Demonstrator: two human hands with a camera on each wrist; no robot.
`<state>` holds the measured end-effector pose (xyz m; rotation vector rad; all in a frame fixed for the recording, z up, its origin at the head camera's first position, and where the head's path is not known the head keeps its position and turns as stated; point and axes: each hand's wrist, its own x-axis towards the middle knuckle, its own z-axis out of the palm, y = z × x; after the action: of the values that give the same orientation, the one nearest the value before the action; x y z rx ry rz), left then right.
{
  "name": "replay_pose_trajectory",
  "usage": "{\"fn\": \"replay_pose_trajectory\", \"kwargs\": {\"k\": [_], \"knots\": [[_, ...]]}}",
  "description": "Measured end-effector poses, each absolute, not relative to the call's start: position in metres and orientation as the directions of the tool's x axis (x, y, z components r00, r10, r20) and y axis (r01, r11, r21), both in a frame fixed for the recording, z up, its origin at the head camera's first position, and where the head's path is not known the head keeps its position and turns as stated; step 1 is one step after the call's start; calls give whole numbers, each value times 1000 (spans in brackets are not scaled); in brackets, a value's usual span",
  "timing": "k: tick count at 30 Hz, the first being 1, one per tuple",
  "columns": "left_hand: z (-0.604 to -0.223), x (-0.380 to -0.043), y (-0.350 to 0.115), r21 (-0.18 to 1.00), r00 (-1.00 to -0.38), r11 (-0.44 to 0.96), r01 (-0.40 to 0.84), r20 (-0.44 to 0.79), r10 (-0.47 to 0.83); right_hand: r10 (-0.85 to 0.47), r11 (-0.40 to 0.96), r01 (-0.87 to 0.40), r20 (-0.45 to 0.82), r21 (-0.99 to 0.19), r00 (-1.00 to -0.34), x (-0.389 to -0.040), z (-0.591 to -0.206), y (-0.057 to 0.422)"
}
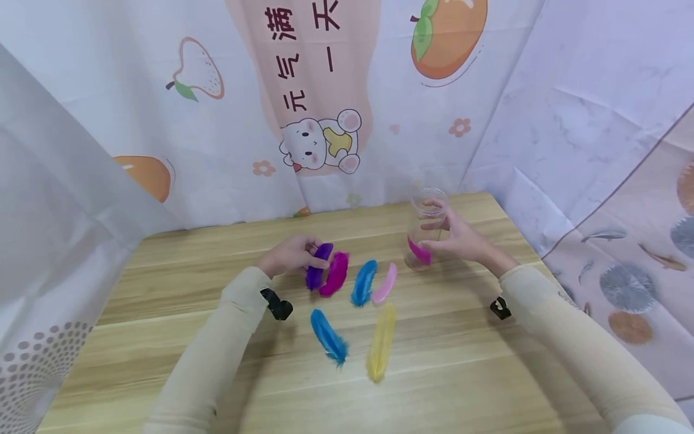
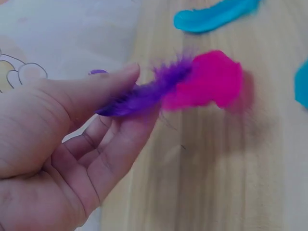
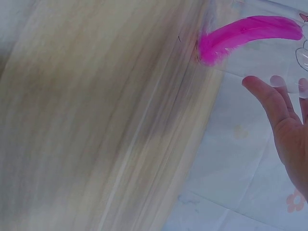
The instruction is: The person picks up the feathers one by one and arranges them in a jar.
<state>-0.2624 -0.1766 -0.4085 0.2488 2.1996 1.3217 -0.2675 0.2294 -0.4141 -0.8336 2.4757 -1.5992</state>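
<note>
A purple feather (image 1: 321, 256) is pinched between the thumb and fingers of my left hand (image 1: 290, 255), raised over the table in the left wrist view. Just beyond it lies a magenta feather (image 1: 335, 274), overlapped by the purple one in the left wrist view. My right hand (image 1: 459, 239) holds a clear, open-topped cylinder (image 1: 416, 224) from its right side, fingers behind and thumb toward the front. Through its wall shows another magenta feather (image 3: 250, 33), leaning inside near the bottom. The cylinder stands upright at the back right of the table.
On the wooden table (image 1: 461, 361) lie a blue feather (image 1: 364, 283) and a pale pink feather (image 1: 385, 284) between my hands. Nearer me are a second blue feather (image 1: 328, 337) and a yellow feather (image 1: 382, 343). A printed curtain (image 1: 217, 150) hangs behind the table's back edge.
</note>
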Motion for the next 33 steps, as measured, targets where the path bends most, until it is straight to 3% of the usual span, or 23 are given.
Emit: {"fn": "replay_pose_trajectory", "kwargs": {"k": [10,33], "knots": [[-393,-256,-165,853,-825,513,-96,-357,439,-489,320,-352,165,-879,-856,-263,-419,227],[-366,-264,-106,933,-784,360,-11,-232,576,-487,299,-400,222,-866,-845,-264,-416,230]]}}
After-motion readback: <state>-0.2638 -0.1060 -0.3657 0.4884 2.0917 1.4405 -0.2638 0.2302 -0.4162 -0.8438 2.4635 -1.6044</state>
